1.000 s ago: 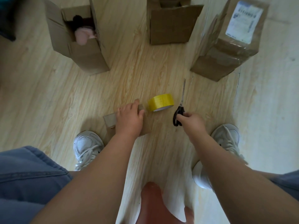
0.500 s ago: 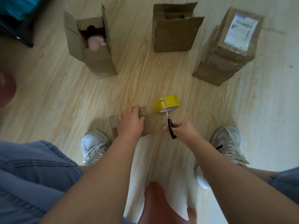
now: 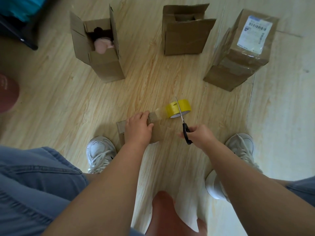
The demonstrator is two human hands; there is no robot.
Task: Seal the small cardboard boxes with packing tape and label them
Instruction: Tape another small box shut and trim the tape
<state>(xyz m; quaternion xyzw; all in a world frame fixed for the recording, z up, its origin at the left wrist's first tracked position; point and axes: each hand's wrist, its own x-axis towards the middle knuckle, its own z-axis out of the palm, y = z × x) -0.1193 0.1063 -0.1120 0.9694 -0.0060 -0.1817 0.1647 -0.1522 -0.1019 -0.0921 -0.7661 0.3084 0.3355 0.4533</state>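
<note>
I count four cardboard boxes (image 3: pixel 105 65) (image 3: pixel 184 38) (image 3: pixel 238 65) (image 3: pixel 160 133), one roll of yellow packing tape (image 3: pixel 172 109), one pair of scissors (image 3: pixel 185 130), one shipping label (image 3: pixel 254 34), two white sneakers (image 3: pixel 100 150) (image 3: pixel 242 145), two hands (image 3: pixel 138 130) (image 3: pixel 199 135).

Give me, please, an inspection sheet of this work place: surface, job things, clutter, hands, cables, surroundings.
Surface: pale wooden floor.
Job's things: small box near the feet; yellow tape roll beside it, with a tape strip stretched between them; scissors; left open box holding a pink item; middle open box; sealed box bearing a label.
Clutter: reddish round object at the left edge.
Hands: left hand holds the small box; right hand grips the scissors, blades over the tape roll.
Cables: nothing seen.
Surroundings: dark furniture top left; white shoes.
</note>
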